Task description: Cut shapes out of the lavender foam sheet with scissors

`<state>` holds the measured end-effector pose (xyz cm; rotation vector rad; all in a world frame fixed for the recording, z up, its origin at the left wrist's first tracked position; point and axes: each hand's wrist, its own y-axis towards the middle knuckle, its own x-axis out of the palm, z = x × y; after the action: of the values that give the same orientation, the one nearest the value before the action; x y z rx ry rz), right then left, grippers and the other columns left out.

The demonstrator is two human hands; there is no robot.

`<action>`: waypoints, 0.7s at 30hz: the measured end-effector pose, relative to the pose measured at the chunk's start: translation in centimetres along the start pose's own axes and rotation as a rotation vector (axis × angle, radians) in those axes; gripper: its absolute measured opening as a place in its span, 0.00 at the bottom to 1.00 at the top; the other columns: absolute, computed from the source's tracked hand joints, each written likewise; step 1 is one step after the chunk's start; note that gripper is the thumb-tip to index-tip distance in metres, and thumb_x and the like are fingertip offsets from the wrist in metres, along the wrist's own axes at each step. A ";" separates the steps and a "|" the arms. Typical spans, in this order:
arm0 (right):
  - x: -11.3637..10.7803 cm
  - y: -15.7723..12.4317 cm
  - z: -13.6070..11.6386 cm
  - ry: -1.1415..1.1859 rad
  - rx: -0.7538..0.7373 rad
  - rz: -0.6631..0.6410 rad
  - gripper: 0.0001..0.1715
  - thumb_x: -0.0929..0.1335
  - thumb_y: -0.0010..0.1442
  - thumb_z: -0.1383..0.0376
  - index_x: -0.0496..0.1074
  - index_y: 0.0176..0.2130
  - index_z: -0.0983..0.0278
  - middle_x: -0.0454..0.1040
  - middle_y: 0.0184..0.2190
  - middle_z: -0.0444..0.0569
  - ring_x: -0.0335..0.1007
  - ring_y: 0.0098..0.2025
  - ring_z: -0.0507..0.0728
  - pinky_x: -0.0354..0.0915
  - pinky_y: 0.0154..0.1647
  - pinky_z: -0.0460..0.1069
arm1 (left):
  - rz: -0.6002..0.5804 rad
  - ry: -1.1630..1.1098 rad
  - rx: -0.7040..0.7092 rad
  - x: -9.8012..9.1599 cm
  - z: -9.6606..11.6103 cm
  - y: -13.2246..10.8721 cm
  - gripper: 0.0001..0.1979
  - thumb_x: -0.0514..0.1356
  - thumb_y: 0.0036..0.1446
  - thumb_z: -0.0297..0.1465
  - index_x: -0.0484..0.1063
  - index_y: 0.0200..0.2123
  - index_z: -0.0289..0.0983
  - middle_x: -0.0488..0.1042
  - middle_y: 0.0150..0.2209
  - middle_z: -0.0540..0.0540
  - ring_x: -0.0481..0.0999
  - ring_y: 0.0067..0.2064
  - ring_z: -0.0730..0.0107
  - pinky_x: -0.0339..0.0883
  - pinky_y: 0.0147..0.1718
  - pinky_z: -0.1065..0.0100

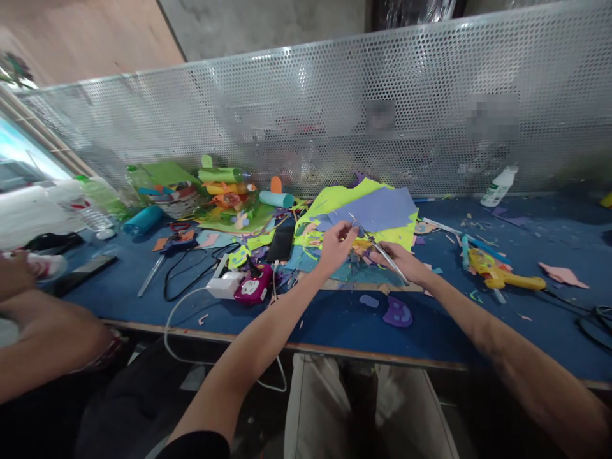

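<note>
I'm making out no readable word or number: the greenish print (pixel 500 183) on the white bottle (pixel 496 190), standing well beyond the right hand (pixel 394 257), is blurring, as are the red marks (pixel 80 205) on the clear bottle (pixel 90 215) far left of the left hand (pixel 340 240).

Side by side at mid-reach, the left hand (pixel 340 240), slightly farther forward, draws thumb and fingertips together in a pinch; the right hand (pixel 396 260), lower and just beside it, curls its fingers in a grip; the left forearm (pixel 280 328) slants up and inward, bare below a dark sleeve (pixel 198 444); the right forearm (pixel 482 325), also bare, angles in from the opposite side; legs (pixel 315 408) in pale trousers show below, slightly apart
</note>
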<state>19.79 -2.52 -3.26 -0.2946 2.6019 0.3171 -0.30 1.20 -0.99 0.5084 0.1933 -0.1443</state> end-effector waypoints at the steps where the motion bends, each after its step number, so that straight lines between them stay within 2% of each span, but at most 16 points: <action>1: -0.1 -0.1 -0.2 -0.012 -0.001 -0.004 0.27 0.68 0.56 0.41 0.71 0.34 0.63 0.68 0.26 0.42 0.62 0.27 0.53 0.56 0.27 0.47 | -0.006 -0.006 -0.002 0.0 0.1 0.0 0.20 0.59 0.63 0.49 0.68 0.31 0.38 0.59 0.21 0.53 0.59 0.25 0.75 0.54 0.25 0.68; 7: -0.6 -0.6 -1.1 0.027 0.001 -0.080 0.30 0.64 0.57 0.38 0.69 0.31 0.61 0.62 0.20 0.40 0.58 0.21 0.51 0.55 0.23 0.47 | -0.029 -0.037 -0.051 -0.2 1.0 -0.3 0.23 0.61 0.61 0.51 0.67 0.27 0.39 0.60 0.19 0.51 0.59 0.25 0.72 0.53 0.26 0.64; 16: -0.8 -0.7 -0.4 0.060 -0.011 -0.127 0.32 0.63 0.57 0.36 0.70 0.32 0.61 0.65 0.20 0.41 0.62 0.21 0.51 0.61 0.23 0.47 | -0.021 -0.126 -0.082 -0.1 1.4 -0.4 0.22 0.64 0.57 0.52 0.71 0.27 0.38 0.60 0.18 0.51 0.56 0.23 0.74 0.48 0.23 0.64; 21: -0.7 -0.8 -0.4 0.067 -0.022 -0.129 0.30 0.64 0.59 0.38 0.70 0.34 0.61 0.65 0.21 0.40 0.62 0.21 0.50 0.61 0.23 0.46 | -0.006 -0.168 -0.084 -0.1 1.0 -0.2 0.20 0.67 0.55 0.49 0.74 0.26 0.38 0.64 0.19 0.50 0.57 0.22 0.74 0.48 0.23 0.65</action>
<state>20.40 -3.26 -2.66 -0.4859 2.6315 0.2951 -0.32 0.56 -0.22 0.4101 0.0369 -0.1832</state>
